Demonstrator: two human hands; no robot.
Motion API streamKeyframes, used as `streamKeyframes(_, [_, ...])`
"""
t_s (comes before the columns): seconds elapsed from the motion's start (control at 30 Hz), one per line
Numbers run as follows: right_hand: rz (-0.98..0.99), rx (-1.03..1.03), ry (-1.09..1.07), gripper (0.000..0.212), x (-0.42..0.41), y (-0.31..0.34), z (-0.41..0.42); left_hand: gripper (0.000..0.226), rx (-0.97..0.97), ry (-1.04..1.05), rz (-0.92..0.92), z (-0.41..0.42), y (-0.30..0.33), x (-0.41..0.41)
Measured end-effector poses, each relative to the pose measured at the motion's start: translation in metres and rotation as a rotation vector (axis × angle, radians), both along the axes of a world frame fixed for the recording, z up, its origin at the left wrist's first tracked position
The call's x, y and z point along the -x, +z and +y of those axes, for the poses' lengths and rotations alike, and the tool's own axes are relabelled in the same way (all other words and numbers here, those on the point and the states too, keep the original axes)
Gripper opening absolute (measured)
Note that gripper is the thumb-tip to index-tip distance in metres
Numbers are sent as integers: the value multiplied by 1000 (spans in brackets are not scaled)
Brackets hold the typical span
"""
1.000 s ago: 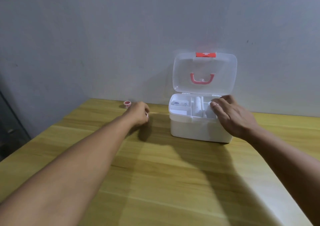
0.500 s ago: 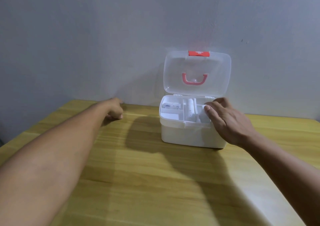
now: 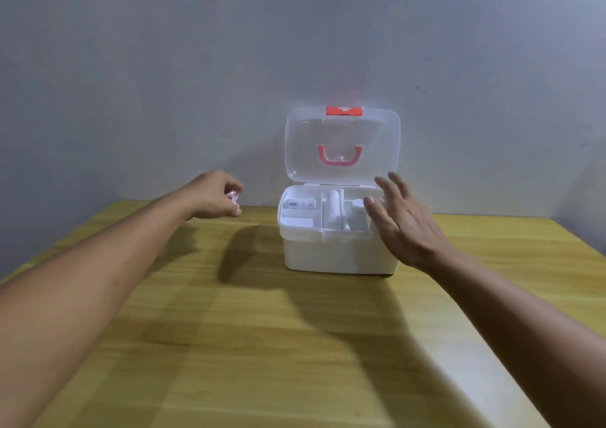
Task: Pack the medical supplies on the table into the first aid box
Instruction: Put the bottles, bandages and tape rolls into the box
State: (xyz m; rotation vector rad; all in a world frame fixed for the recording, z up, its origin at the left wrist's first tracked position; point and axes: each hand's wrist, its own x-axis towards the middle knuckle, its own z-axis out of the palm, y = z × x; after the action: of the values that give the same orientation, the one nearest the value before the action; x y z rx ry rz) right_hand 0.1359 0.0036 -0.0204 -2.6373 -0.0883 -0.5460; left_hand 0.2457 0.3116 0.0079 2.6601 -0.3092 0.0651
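Head view: first aid box [image 3: 337,253] stands lid-up at rear of tabletop [image 3: 262,345], tray already holding several white supplies. Left hand [image 3: 214,198] pinches a small pink-and-white item [image 3: 233,197], raised left of box. Right hand [image 3: 403,224] spread, fingers straight, over box's right edge. Nothing else seen left to pack.

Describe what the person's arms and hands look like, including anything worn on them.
Both forearms are bare up to the frame edge: no sleeves show. The left hand and right hand wear no gloves, and no rings, watch or bracelets are visible. No markings show on either arm.
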Motion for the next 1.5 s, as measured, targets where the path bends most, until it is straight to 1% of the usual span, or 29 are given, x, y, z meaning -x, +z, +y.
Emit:
streamKeyframes(0.07, [-1,-5,-60,73,10,-4,-2,52,37,-72,-47,-14,15,15])
streamKeyframes(0.17, [34,-9,-129,77,26,-9,-5,37,106,-186,-57,-37,31,36])
streamKeyframes(0.2, [55,-19,-128,76,31,-10,-7,36,116,-216,-49,-44,34,42])
streamKeyframes(0.27, [86,-14,-93,71,41,-12,-10,44,129,-256,-25,-57,37,50])
streamKeyframes(0.33, [92,-2,-40,60,47,-12,-12,55,127,-284,-4,-68,38,54])
streamKeyframes(0.43, [76,-25,4,51,52,-10,-13,60,78,-312,17,-81,37,59])
streamKeyframes(0.53, [80,-42,16,51,52,-11,-14,61,15,-307,26,-88,35,60])
streamKeyframes(0.8, [79,-81,35,57,47,-22,-16,62,2,-260,45,-100,28,61])
streamKeyframes(0.97, [73,-82,31,61,46,-27,-17,65,-84,-179,12,-102,26,63])
streamKeyframes(1.03, [75,-83,31,61,45,-27,-17,61,-85,-161,5,-102,28,65])
streamKeyframes(1.13, [76,-81,28,61,45,-28,-17,33,-11,-120,-64,-102,29,65])
streamKeyframes(1.17, [75,-80,28,61,45,-28,-17,29,-9,-96,-95,-101,29,66])
streamKeyframes(1.23, [74,-72,27,61,45,-28,-18,36,-42,-86,-126,-98,24,64])
streamKeyframes(1.27, [75,-66,26,61,44,-29,-18,43,-81,-109,-103,-96,21,62])
streamKeyframes(1.37, [76,-53,19,62,43,-30,-18,57,-325,-166,77,-95,7,58])
streamKeyframes(1.4, [75,-52,18,62,43,-30,-18,59,-361,-165,119,-95,4,56])
streamKeyframes(1.43, [74,-51,19,62,43,-30,-18,60,-352,-159,130,-95,1,55])
streamKeyframes(1.5, [74,-55,21,62,44,-29,-18,62,-267,-141,68,-95,-1,53])
